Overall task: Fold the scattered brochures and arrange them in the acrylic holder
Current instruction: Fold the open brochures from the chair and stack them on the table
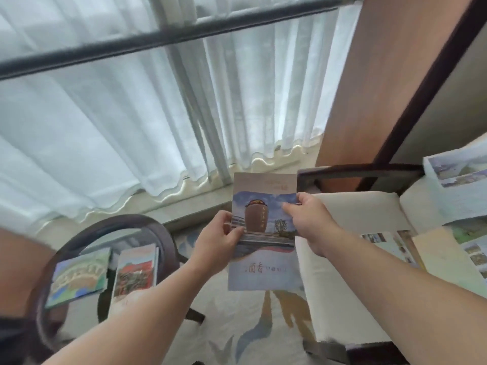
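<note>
Head view: the brochure hangs in mid-air ahead of the person, pinched on both sides. Its long axis runs up and down the view, away from the body. The left grip holds the left long edge about halfway up, thumb on the printed face. The right grip pinches the right edge a little higher. A front leaf seems to sit over a paler one behind, so it may be already folded, though blur makes that uncertain.

The round counter lies down and to the left, nearer the left grip. On it are a green brochure and a red brochure just beside it; I cannot make out the acrylic holder there.
</note>
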Available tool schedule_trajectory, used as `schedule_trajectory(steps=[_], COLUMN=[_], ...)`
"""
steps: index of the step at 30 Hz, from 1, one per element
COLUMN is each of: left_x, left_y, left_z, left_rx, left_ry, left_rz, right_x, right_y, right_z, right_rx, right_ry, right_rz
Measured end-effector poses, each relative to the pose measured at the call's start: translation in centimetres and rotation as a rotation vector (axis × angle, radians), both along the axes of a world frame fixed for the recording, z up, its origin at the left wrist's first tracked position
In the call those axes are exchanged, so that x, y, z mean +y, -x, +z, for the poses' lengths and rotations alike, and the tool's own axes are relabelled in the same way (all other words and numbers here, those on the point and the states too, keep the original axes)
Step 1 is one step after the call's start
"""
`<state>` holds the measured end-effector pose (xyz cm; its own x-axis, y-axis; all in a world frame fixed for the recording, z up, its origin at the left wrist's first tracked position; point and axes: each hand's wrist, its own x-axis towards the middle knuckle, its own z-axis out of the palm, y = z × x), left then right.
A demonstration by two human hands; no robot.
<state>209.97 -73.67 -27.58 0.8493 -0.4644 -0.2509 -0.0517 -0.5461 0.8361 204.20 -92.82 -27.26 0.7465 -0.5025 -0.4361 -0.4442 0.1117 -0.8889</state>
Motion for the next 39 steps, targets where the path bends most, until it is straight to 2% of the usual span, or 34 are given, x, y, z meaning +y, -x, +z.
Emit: schedule_trajectory(steps=[6, 11, 15, 27, 39], left_x=[15.1, 25.6, 31.0, 35.2, 35.3], left_y=[-4.4, -8.4, -10.6, -15.6, -17.0], left_z=[-5.3, -9.3, -12.8, -25.7, -28.6], left_rx=[-0.031, -0.036, -0.040, 0.052, 0.057], left_ry=[-0.177, -0.281, -0.343, -0.468, -0.502], left_rz=[0.127, 0.196, 0.237, 0.276, 0.275], right_x=[14.2, 25.6, 31.4, 37.4, 37.9], right_y=[-6.0, -10.7, -13.9, -20.4, -21.8], right_z=[-4.4, -7.8, -10.9, -24.3, -26.7], right_rx=[0.202, 0.230, 0.267, 0.430, 0.443], right_ry=[0.192, 0.187, 0.206, 0.396, 0.483], right_rz=[0.253, 0.346, 0.426, 0.546, 0.635])
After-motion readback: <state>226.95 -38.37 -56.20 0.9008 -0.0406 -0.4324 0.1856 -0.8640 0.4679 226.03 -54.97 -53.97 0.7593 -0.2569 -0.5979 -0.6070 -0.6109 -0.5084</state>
